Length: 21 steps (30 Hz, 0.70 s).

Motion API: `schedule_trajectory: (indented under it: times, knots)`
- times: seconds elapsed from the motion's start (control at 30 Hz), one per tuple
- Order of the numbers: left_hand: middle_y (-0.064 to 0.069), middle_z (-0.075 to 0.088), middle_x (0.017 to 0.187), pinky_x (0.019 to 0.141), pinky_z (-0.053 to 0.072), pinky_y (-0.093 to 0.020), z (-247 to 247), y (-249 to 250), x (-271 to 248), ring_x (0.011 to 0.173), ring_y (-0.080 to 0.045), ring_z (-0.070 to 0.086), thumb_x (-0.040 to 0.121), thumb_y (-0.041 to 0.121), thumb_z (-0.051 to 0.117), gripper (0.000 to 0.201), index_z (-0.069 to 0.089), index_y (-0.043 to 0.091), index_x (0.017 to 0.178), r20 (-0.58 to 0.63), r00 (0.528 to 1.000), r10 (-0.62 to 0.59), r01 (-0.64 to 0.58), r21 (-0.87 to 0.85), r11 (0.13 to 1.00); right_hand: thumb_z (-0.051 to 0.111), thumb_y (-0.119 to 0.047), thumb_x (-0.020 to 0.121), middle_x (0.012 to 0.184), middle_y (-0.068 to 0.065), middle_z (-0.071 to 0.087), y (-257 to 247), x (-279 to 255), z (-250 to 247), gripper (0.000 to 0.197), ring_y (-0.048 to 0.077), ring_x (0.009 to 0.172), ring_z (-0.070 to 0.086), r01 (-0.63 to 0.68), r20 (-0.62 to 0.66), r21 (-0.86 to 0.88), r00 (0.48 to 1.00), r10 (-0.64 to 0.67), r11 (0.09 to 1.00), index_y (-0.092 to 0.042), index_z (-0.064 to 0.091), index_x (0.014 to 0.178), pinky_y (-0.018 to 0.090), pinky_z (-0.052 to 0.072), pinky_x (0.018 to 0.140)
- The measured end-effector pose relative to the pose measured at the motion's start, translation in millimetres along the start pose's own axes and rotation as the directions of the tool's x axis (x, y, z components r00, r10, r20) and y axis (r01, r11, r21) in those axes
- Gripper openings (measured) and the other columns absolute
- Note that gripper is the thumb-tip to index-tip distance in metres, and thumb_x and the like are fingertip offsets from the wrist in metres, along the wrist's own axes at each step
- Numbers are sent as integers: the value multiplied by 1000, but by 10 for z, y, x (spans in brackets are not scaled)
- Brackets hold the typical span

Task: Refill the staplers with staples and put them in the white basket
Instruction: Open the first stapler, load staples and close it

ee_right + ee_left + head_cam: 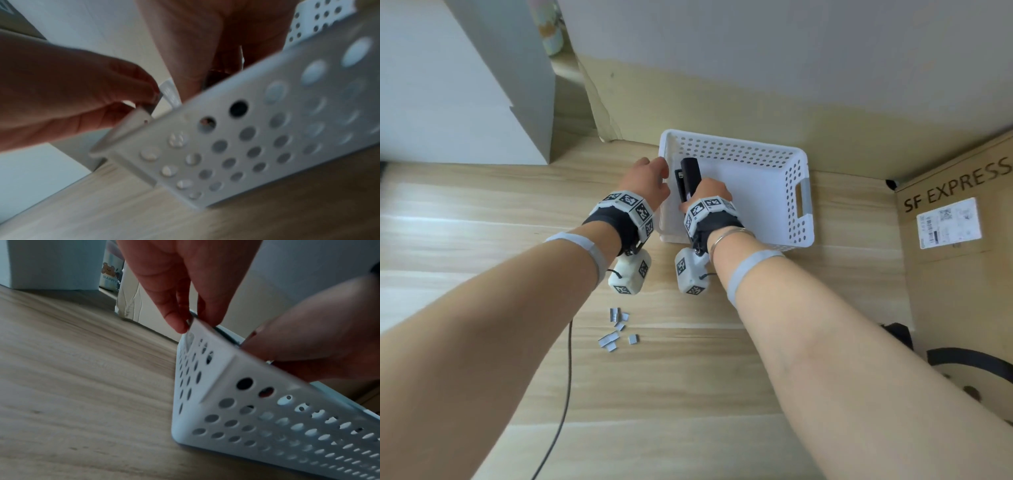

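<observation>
The white perforated basket (796, 192) stands on the wooden table by the wall. My left hand (650, 181) holds its near-left corner; in the left wrist view the fingertips (177, 324) sit on the outside of the basket rim (207, 331) and the thumb (304, 331) reaches inside. My right hand (707, 195) grips a black stapler (690, 174) and holds it tilted inside the basket's left part. The blurred right wrist view shows the basket wall (267, 123) hiding most of the stapler. Several loose staple strips (616, 329) lie on the table near me.
A cardboard box marked SF EXPRESS (955, 222) stands at the right, close to the basket. A tall white box (465, 85) stands at the back left. A black cable (565, 377) runs across the near table (482, 274).
</observation>
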<state>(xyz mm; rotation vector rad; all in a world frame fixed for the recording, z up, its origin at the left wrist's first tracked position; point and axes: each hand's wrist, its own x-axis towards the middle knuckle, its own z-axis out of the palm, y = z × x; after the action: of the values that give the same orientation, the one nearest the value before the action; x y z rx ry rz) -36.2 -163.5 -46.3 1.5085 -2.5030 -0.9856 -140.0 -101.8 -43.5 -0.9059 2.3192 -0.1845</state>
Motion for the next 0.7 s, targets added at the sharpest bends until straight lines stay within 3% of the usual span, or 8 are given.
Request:
schedule_trajectory:
  times: [0.1, 0.2, 0.37, 0.5, 0.6, 0.7]
  knots:
    - [-9, 49, 93, 68, 38, -29, 19, -34, 25, 79, -28, 51, 83, 10, 50, 24, 55, 9, 106, -10, 1000, 8, -8, -2, 1000, 62, -13, 88, 106, 13, 68, -47, 60, 126, 17, 30, 98, 66, -15, -4, 9, 1000, 15, 1000, -3, 64, 102, 27, 45, 71]
    - [-3, 44, 88, 67, 37, -28, 30, -54, 41, 75, -21, 46, 82, 10, 51, 22, 55, 9, 103, -30, 999, 19, -19, -18, 1000, 62, -13, 89, 110, 13, 68, -74, 106, 210, 19, 29, 101, 66, -38, 25, 8, 999, 38, 999, -2, 62, 105, 27, 44, 71]
    - [-3, 43, 88, 70, 43, -34, 49, -50, 33, 75, -21, 44, 81, 7, 50, 22, 54, 6, 102, -38, 999, 21, -23, -58, 998, 63, -17, 88, 119, 12, 63, -68, 80, 293, 34, 29, 108, 63, -62, 9, 19, 998, 62, 998, -5, 50, 117, 32, 50, 83]
    - [-14, 47, 103, 74, 46, -37, 48, 15, -34, 76, -25, 45, 85, 5, 45, 25, 51, 5, 110, -24, 1000, -20, 19, -49, 999, 61, -38, 87, 115, 11, 63, -54, -28, 148, 46, 31, 104, 63, -42, -1, 22, 999, 42, 999, -6, 49, 118, 32, 46, 74]
    - [-16, 45, 120, 73, 41, -33, 43, 82, -140, 89, -32, 52, 85, 4, 42, 28, 50, 6, 112, -64, 998, -17, 15, -17, 1000, 48, -36, 93, 114, 13, 62, -45, -141, -14, 40, 33, 103, 62, -19, -49, 23, 999, 20, 1000, -6, 47, 120, 33, 43, 71]
    - [-16, 45, 122, 86, 43, -36, 49, 163, -278, 109, -33, 46, 85, 2, 41, 28, 53, 6, 110, -97, 995, 4, -1, 33, 999, 42, -22, 95, 112, 15, 63, 59, -301, -163, 30, 34, 100, 62, 33, -103, -8, 994, -34, 999, -4, 49, 118, 32, 42, 68]
